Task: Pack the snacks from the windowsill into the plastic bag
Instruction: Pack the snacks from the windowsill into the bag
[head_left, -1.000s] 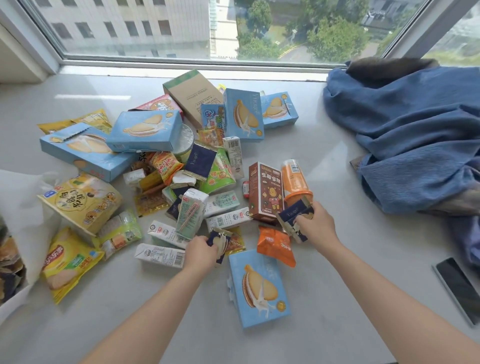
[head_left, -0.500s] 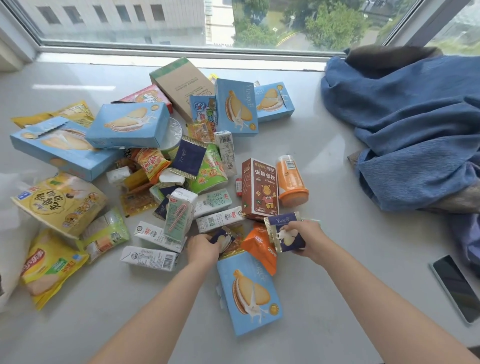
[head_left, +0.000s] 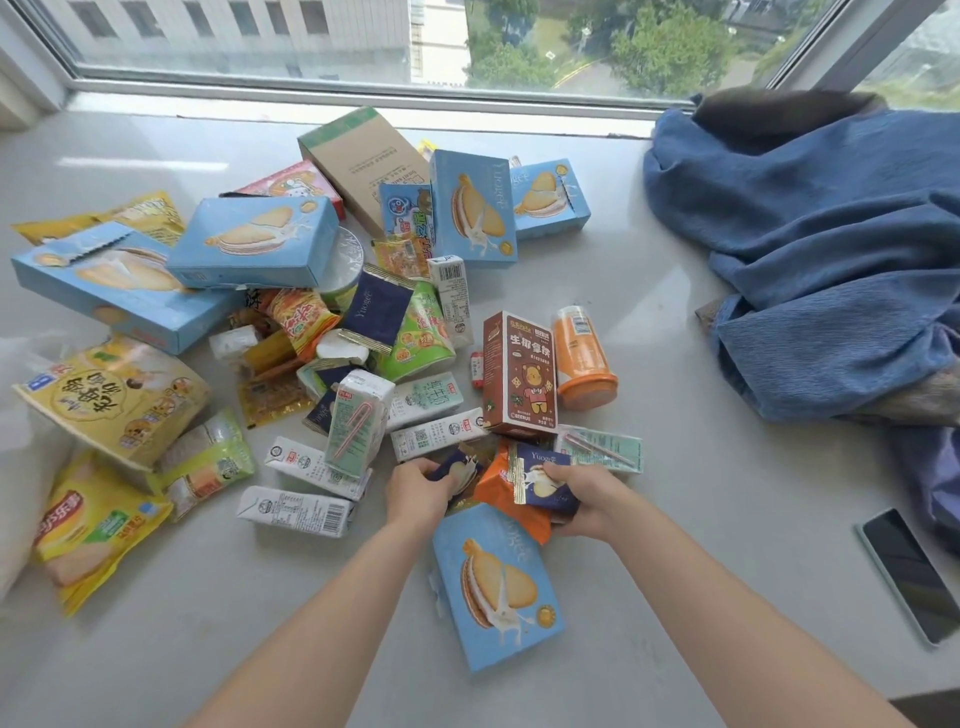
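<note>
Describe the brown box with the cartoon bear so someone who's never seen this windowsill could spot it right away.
Start at the blue cloth heaped on the right of the windowsill, then look left to the snack pile's right edge. There the brown box stands beside an orange cup lying upside down. It is the only brown carton, with a bear in red on its front.

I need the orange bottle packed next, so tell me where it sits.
In the head view, the orange bottle lies right of centre on the windowsill, just right of the brown bear box, left of the blue cloth.
</note>
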